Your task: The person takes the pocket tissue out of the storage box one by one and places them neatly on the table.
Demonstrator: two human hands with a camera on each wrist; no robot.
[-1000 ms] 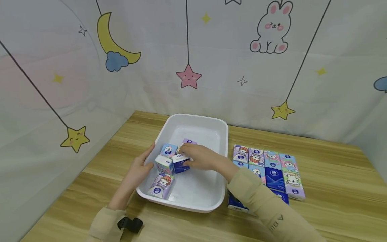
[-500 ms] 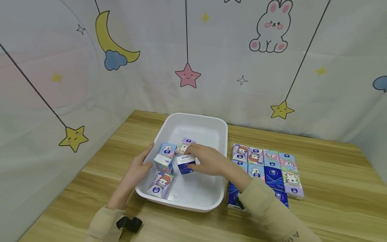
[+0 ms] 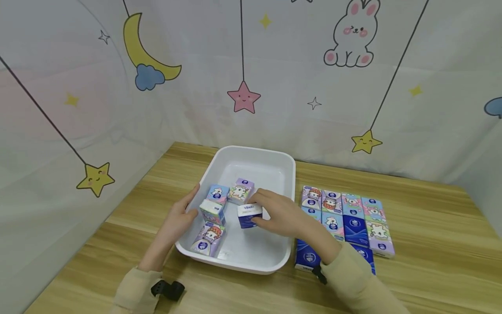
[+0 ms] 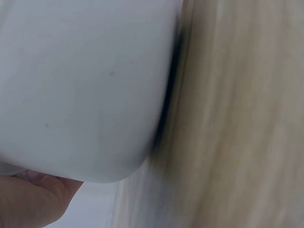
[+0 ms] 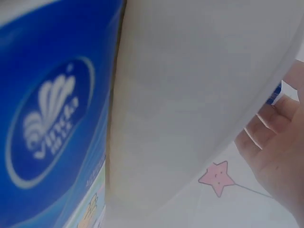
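Right hand (image 3: 279, 213): fingers pinched a blue tissue pack (image 3: 248, 221) inside the white tub (image 3: 252, 253), near four patterned packs (image 3: 241, 192). Left hand (image 3: 179, 221) gripped the tub's left rim. More packs (image 3: 355, 230) lay in rows on the tabletop (image 3: 431, 226), right of the tub.

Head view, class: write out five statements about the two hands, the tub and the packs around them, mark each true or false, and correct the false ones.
1. The right hand holds a blue-and-white pack. True.
2. More packs lie on the table to the right of the white tub. True.
3. The left hand lies flat on the table. False: it holds the left side of the white tub.
4. The white tub has no other pack in it. False: four other packs are inside.
5. A pink star shows on the fabric behind the table. True.
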